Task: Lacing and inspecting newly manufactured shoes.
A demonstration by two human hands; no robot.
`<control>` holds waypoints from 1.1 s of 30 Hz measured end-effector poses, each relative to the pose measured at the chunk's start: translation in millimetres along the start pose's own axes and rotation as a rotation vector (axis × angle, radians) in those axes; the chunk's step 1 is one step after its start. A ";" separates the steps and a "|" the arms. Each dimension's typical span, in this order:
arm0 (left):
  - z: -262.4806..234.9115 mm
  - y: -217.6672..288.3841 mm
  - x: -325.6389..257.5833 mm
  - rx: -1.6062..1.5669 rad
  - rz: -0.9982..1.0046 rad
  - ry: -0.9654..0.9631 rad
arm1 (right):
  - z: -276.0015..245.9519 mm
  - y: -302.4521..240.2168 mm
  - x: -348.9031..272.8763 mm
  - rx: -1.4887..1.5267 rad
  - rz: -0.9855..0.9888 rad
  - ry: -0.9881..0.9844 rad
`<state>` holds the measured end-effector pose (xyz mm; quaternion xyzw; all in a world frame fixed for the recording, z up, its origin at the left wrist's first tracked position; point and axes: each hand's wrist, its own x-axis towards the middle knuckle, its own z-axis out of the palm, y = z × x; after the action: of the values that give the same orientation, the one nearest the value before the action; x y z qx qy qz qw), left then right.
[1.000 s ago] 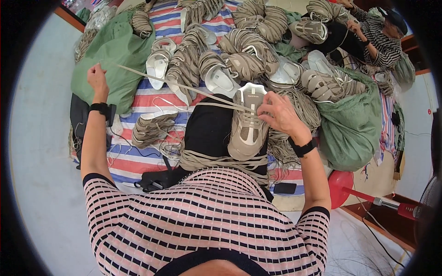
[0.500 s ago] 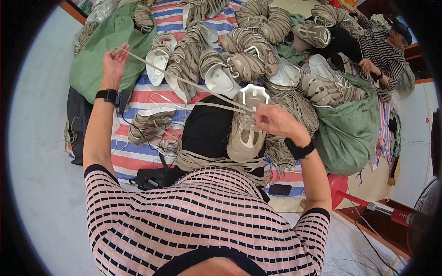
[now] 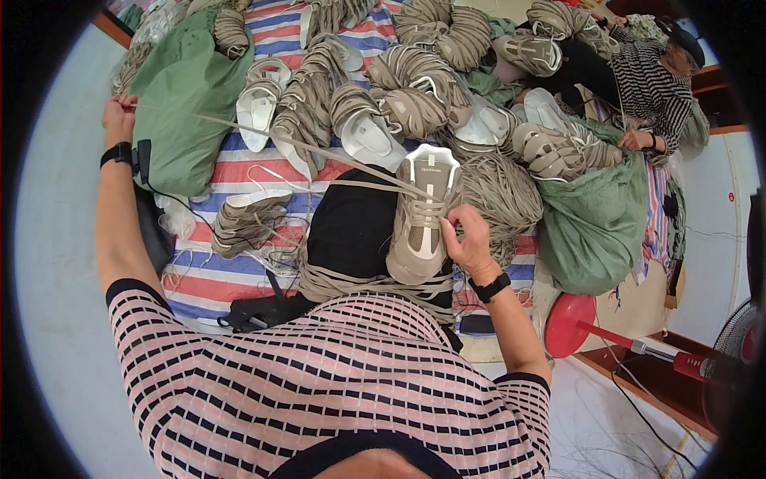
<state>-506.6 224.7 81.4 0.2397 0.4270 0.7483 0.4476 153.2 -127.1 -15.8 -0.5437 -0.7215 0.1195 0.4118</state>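
A beige shoe upper with a white-lined collar lies toe toward me over my black-clad lap. My right hand grips its right side near the lacing, fingers and thumb closed. Far out to the left, beside a green sack, my left hand is closed on the end of a long beige shoelace. The lace runs taut from that hand across to the eyelets of the upper. Several crossed lace rows show over the tongue.
Nested bundles of beige uppers lie on a striped sheet. Loose laces heap right of my lap. Green sacks stand on both sides. A co-worker sits at the far right. A red-based fan stands nearer.
My left hand has swung farther left, drawing the lace out longer. My right hand has moved down from the lacing to the upper's side. The co-worker's hand is lower.
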 end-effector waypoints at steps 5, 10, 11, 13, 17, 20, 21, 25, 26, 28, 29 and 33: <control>-28.5 -56.6 -29.0 0.232 -0.065 0.074 | -13.5 -13.9 26.1 0.013 0.004 -0.025; -11.0 -95.9 -76.6 0.073 -0.209 0.085 | -33.7 -10.6 51.0 -0.154 -0.037 -0.301; -15.3 -91.5 -79.5 0.051 -0.226 0.108 | -35.6 -11.9 56.0 -0.200 -0.104 -0.338; -19.0 -79.2 -79.3 0.034 -0.175 0.097 | -33.8 -13.7 61.8 -0.239 -0.184 -0.377; 10.6 -67.7 -97.0 0.054 -0.038 0.092 | -23.6 -3.4 61.0 -0.205 -0.126 -0.448; 26.6 -51.0 -108.6 -0.026 -0.056 0.124 | -8.7 10.8 54.0 0.025 0.049 -0.405; 36.3 -50.2 -115.8 -0.029 -0.057 0.121 | -5.9 9.9 55.1 0.156 0.159 -0.308; 36.6 -44.1 -142.5 -0.227 -0.141 0.174 | -0.2 -22.4 52.5 0.125 0.190 -0.196; 39.0 -46.8 -147.1 -0.272 -0.185 0.147 | 0.7 -28.8 51.1 -0.040 0.067 -0.282; 40.5 -57.5 -160.3 -0.275 -0.204 0.104 | 3.8 -38.8 50.2 -0.347 -0.170 -0.370; 35.9 -58.3 -162.6 -0.277 -0.204 0.066 | 7.4 -43.3 53.0 -0.345 -0.177 -0.369; 4.3 -59.9 -153.2 -0.391 -0.256 0.084 | 20.3 -46.0 60.2 -0.373 -0.125 -0.428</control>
<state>-401.3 106.7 36.1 0.0610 0.3191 0.7634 0.5583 102.7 -85.9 27.9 -0.5270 -0.8336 0.0712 0.1495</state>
